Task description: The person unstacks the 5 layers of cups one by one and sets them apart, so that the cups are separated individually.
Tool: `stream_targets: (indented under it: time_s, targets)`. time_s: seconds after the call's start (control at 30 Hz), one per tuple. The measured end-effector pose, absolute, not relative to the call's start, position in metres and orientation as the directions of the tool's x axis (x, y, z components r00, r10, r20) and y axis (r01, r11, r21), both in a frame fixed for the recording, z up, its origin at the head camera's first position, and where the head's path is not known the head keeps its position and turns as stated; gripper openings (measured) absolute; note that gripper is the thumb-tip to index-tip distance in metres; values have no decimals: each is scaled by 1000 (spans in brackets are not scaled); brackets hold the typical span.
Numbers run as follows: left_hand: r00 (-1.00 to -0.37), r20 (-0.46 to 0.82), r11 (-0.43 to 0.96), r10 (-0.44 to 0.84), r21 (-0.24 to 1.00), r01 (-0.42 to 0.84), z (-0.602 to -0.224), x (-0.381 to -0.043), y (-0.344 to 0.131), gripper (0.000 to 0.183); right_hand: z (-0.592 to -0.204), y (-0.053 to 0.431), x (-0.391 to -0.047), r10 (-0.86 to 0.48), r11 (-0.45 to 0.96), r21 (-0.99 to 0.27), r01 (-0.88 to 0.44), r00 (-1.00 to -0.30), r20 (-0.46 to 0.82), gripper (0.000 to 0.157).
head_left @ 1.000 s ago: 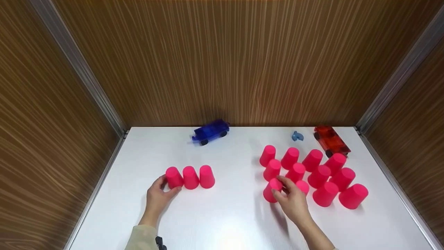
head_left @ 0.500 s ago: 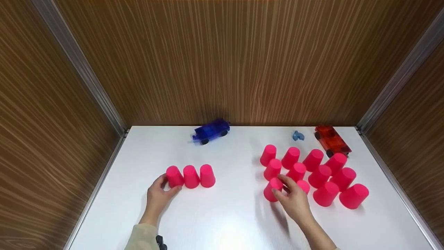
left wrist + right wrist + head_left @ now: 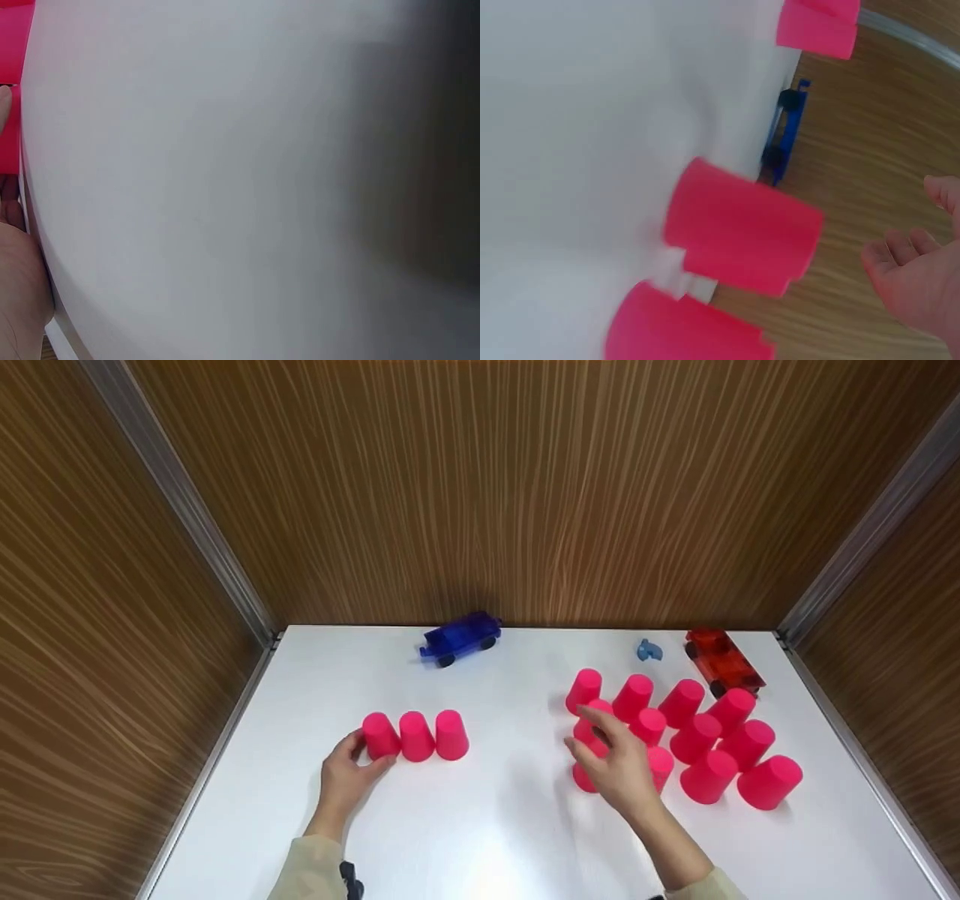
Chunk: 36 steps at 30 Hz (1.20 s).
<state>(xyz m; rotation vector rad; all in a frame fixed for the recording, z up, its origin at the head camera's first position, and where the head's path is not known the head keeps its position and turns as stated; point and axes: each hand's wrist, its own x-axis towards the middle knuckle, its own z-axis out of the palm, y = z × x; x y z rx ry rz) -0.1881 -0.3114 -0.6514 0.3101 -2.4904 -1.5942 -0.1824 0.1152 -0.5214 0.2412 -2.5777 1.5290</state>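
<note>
Three pink cups stand upside down side by side at the left of the head view. My left hand (image 3: pixel 345 780) grips the leftmost cup (image 3: pixel 381 737), its thumb at the front and its fingers at the far left side. In the left wrist view that cup (image 3: pixel 9 139) and the hand (image 3: pixel 21 285) show only at the left edge. At the right, several more upside-down pink cups (image 3: pixel 709 777) stand in rows. Over their near-left corner hovers my right hand (image 3: pixel 622 769), thumb and fingers spread, holding nothing. It partly hides the near-left cup (image 3: pixel 585 780).
A blue toy car (image 3: pixel 461 639) lies at the table's back edge. Farther right are a small blue-grey piece (image 3: pixel 649 650) and a red toy car (image 3: pixel 724 661) behind the cups. Wood-patterned walls (image 3: pixel 480 495) enclose the white table (image 3: pixel 450 825).
My right hand has let go of the near-left cup and risen above it, fingers spreading. The left hand stays on its cup. The head view has shifted slightly.
</note>
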Motion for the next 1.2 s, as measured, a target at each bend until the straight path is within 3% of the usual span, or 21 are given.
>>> stream_targets:
  time_s: [0.33,0.63,0.87,1.2]
  targets:
    - [-964,-15,408,-266,904,-127,-649,-187,-308,72,-516,30,-216,-286,456,-836,-306,-940,188,50]
    - [-965,-22,405,-261,905,-130,-650,-186,-307,74,-531,-25,-244,-424,534,-796,-286,-905,41,55]
    - [-965,7,435,-261,894,-111,-651,-188,-308,73,-543,-44,-256,-441,609,-740,-284,-898,-18,53]
    - [-964,16,445,-267,889,-108,-648,-188,-310,73,-543,-40,-266,-489,613,-728,-309,-871,-42,44]
